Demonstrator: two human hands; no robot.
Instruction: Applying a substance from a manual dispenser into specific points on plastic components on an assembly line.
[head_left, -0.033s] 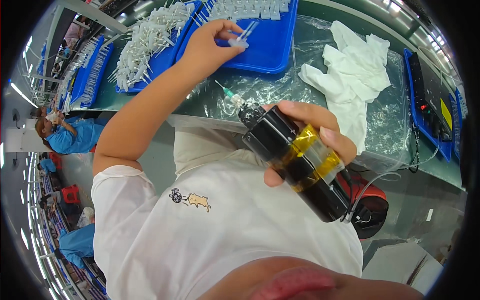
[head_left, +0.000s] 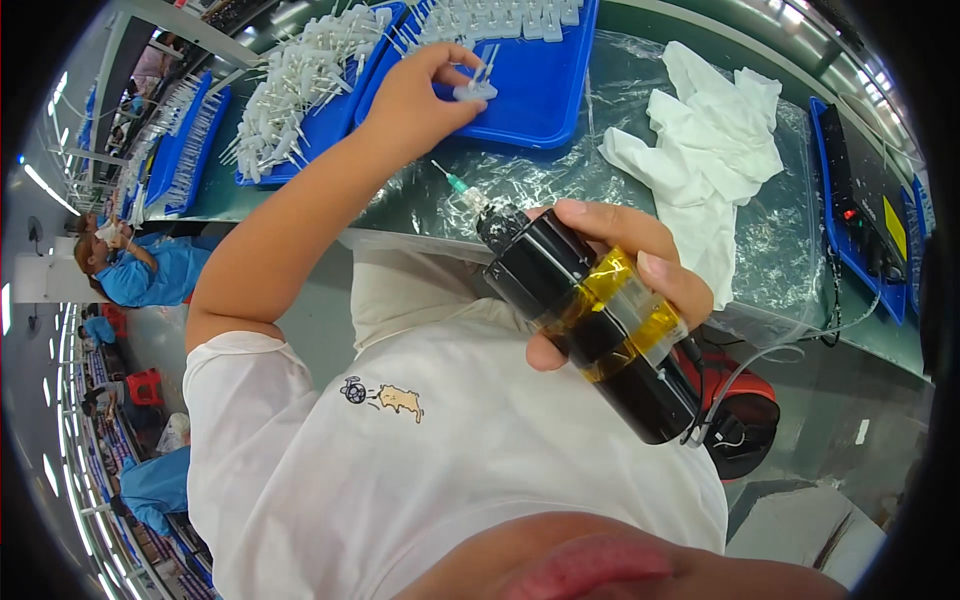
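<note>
My left hand (head_left: 412, 105) pinches a small translucent white plastic piece (head_left: 477, 91) with two thin pins standing up from it. It is over the near part of a blue tray (head_left: 560, 128), where rows of similar pieces (head_left: 500, 20) stand at the far end. My right hand (head_left: 640, 245) grips a black cylindrical dispenser (head_left: 650, 400) wrapped in yellow tape. The dispenser tilts so that its green-hubbed needle (head_left: 455, 183) points up and left, below my left hand and apart from the piece.
A heap of loose pinned pieces (head_left: 285, 100) fills another blue tray at the left. White crumpled cloth (head_left: 700, 150) lies on the plastic-covered bench. At the right a black box (head_left: 865, 200) sits in a blue tray. A cable (head_left: 745, 357) trails from the dispenser. Co-workers in blue (head_left: 160, 270) are at left.
The piece in my left hand has tipped so its pins stand more upright, and it sits slightly lower. My right hand and the dispenser have hardly moved.
</note>
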